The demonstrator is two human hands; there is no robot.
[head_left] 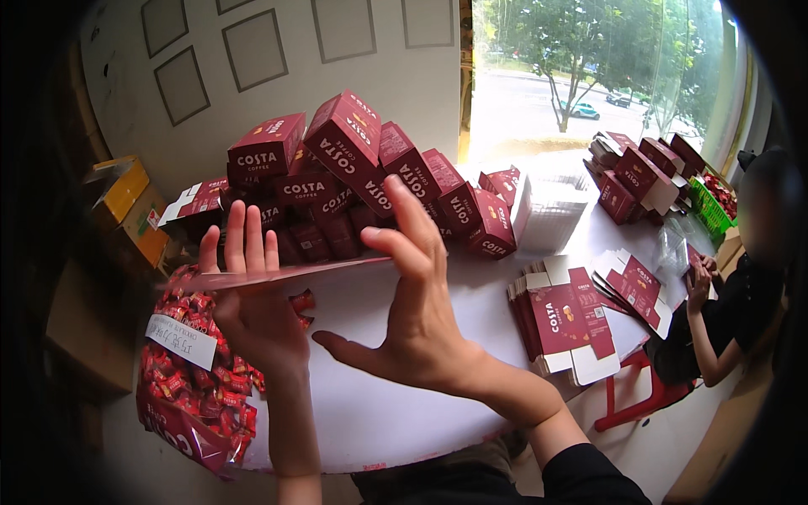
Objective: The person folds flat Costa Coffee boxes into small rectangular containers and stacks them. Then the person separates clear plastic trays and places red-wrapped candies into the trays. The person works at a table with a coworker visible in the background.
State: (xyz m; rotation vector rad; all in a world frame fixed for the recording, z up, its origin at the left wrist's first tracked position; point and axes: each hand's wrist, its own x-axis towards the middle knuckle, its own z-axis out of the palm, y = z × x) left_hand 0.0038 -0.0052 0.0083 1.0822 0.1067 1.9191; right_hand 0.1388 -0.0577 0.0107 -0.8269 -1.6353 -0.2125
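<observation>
- In the head view, we are holding our hands apart above the white table (370, 412), nearer its left edge than its right.
- Our left hand (263, 324) is pointing its fingers upward behind a thin reddish sheet (324, 270); we are not managing to tell whether it is gripping it.
- That sheet is showing nearly edge-on, running across the left hand toward the right one.
- Our right hand (425, 295) is hanging spread, its thumb well away from its bent fingers; whether it is touching the sheet's end, we cannot tell.
- At the table's left edge we are seeing an open maroon bag (181, 429) of red wrapped pieces (202, 379), with a white label (181, 341) lying on them.
- Along the far edge, maroon boxes (341, 151) are standing piled, with clear plastic trays (547, 210) stacking up beside them.
- By the right edge, flat maroon cartons (560, 320) are lying stacked.
- Beyond these, a co-worker (715, 337) is sitting near a green basket (709, 210).
</observation>
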